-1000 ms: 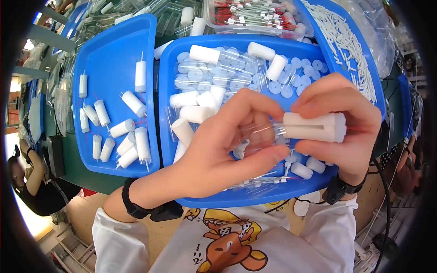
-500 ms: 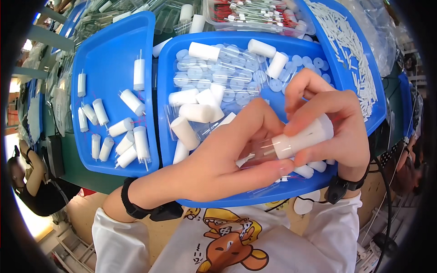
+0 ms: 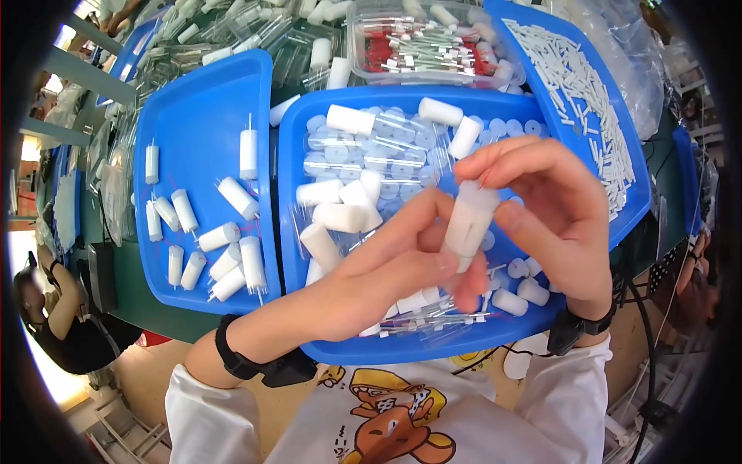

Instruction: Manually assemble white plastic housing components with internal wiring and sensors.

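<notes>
Over the middle blue tray (image 3: 495, 340), my left hand (image 3: 386, 282) is closed around the lower part of a white foam-like cylinder (image 3: 468, 224) in a clear sleeve. The cylinder stands tilted, its translucent round cap (image 3: 479, 195) facing up. My right hand (image 3: 560, 209) has its fingertips and thumb at that capped end, with what looks like a thin red wire by the fingers. The cylinder's bottom end is partly hidden by my left fingers. Beneath my hands lie loose white cylinders (image 3: 340, 218), clear tubes and translucent discs (image 3: 402, 166).
The left blue tray (image 3: 201, 93) holds several cylinders with pins and red wires. At the back stands a clear box (image 3: 363, 73) of red-and-white wired parts. A blue tray (image 3: 506, 23) of short white sticks (image 3: 576, 100) leans at the right. Black cables (image 3: 645, 332) hang at the right.
The cylinder has turned from lying nearly sideways to standing tilted, cap up, and moved left. My left hand now grips its lower part; my right fingers have shifted to the cap end.
</notes>
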### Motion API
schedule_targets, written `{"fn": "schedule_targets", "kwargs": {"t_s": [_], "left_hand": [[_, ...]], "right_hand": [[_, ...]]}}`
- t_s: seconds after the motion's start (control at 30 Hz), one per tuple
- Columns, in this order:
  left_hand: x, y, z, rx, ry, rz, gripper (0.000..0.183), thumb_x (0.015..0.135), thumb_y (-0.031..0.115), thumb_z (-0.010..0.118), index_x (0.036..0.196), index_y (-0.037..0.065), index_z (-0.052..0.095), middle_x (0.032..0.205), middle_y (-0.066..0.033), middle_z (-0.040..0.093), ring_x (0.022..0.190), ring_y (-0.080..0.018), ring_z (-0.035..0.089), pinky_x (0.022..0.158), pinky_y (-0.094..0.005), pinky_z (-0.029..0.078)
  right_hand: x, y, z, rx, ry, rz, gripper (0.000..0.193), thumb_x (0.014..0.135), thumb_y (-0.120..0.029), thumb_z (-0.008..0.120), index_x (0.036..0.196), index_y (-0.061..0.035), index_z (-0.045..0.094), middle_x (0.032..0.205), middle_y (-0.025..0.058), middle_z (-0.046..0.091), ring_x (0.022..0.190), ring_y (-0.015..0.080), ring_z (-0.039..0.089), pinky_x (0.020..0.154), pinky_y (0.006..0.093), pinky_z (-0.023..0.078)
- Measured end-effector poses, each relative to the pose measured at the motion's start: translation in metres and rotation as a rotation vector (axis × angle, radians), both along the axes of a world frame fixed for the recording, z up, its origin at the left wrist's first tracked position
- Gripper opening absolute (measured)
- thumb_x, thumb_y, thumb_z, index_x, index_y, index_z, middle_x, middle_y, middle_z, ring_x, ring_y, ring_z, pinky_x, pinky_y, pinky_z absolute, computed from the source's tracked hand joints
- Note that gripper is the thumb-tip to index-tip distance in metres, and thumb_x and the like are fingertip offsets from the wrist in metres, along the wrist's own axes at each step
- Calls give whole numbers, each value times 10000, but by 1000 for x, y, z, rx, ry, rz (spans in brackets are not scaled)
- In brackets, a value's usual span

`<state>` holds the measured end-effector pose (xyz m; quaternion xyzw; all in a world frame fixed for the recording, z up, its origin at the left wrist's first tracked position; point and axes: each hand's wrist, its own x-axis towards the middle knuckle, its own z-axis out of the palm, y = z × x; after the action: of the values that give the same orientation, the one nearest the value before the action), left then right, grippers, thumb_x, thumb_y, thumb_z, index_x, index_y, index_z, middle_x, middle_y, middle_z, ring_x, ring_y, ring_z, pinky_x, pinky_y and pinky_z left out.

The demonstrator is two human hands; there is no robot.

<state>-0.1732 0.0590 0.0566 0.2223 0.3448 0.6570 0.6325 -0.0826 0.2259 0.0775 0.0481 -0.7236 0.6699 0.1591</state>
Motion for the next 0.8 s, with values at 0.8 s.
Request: {"fn": "schedule_targets", "kwargs": {"t_s": [0.8], "left_hand": [[1,-3,2,-87,69,-59,476,947,426,296,1270,77,307,831,-28,419,765,-93,402,697,-229,353]], "right_hand": [[5,-7,4,242,-77,-91,207,721,-5,661,923,-39,631,868,41,623,759,117,552,653,231,442]]}}
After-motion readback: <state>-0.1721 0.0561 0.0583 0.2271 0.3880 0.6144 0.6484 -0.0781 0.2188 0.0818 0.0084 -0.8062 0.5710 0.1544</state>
